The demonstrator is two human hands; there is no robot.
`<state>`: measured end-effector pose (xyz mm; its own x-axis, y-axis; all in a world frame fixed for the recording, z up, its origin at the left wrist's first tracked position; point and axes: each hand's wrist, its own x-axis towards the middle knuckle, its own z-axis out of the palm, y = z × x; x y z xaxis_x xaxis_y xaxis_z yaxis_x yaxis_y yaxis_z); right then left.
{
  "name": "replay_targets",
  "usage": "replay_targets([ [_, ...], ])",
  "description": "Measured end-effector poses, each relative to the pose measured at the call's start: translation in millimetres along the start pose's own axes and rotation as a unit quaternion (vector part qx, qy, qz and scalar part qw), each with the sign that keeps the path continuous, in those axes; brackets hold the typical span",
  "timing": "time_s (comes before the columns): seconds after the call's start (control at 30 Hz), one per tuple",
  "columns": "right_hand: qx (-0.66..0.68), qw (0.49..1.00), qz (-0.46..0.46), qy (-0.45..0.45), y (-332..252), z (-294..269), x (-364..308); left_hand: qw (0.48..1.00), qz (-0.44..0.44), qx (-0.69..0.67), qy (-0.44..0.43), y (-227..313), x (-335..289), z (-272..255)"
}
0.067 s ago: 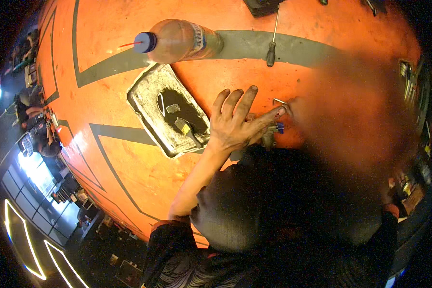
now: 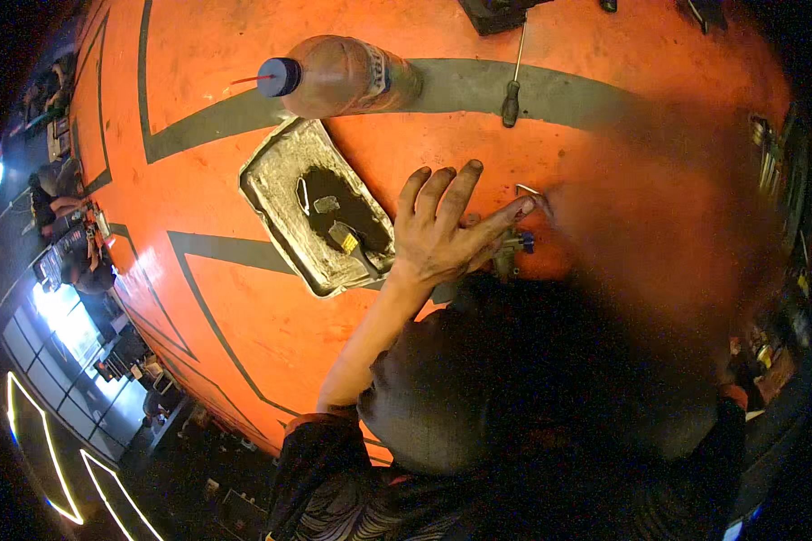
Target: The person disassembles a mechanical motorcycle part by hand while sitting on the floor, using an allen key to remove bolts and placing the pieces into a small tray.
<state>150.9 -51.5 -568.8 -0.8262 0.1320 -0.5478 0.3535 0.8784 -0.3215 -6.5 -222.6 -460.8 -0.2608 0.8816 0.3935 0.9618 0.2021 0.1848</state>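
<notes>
My left hand is stretched out over the orange table, fingers spread and the thumb pointing right. Partly under it sits a small metal part with a blue piece on its side; my hand and the dark head shape hide most of it. Just beyond the thumb tip is a thin bent metal rod, like a hex key. A brown blur covers the right side, so my right hand and its fingers cannot be made out. Left of my left hand lies a shallow metal tray with dark liquid and a brush.
A clear plastic bottle with a blue cap and red straw lies behind the tray. One screwdriver rests at the back, near a black object. Several tools lie along the right edge. A dark head shape blocks the lower middle.
</notes>
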Motion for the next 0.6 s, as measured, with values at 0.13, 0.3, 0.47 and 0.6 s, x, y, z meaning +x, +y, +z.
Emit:
replay_targets([
  [0.13, -0.018, 0.999, 0.034, 0.009, 15.9, 0.1, -9.4, 1.000, -0.011, -0.012, 0.000, 1.3, 4.2, -4.7],
  [0.3, -0.022, 0.998, 0.063, 0.009, 29.4, 17.2, -10.7, 1.000, -0.016, 0.009, 0.022, 1.4, -6.4, -5.3],
  [0.47, -0.018, 0.996, 0.061, 0.060, 31.1, 25.7, -13.5, 1.000, -0.031, 0.006, -0.001, 1.3, -9.9, -13.1],
  [0.6, -0.008, 0.996, 0.079, 0.038, 32.3, 26.5, -9.8, 0.999, -0.029, 0.013, -0.011, -1.4, -7.1, -14.7],
])
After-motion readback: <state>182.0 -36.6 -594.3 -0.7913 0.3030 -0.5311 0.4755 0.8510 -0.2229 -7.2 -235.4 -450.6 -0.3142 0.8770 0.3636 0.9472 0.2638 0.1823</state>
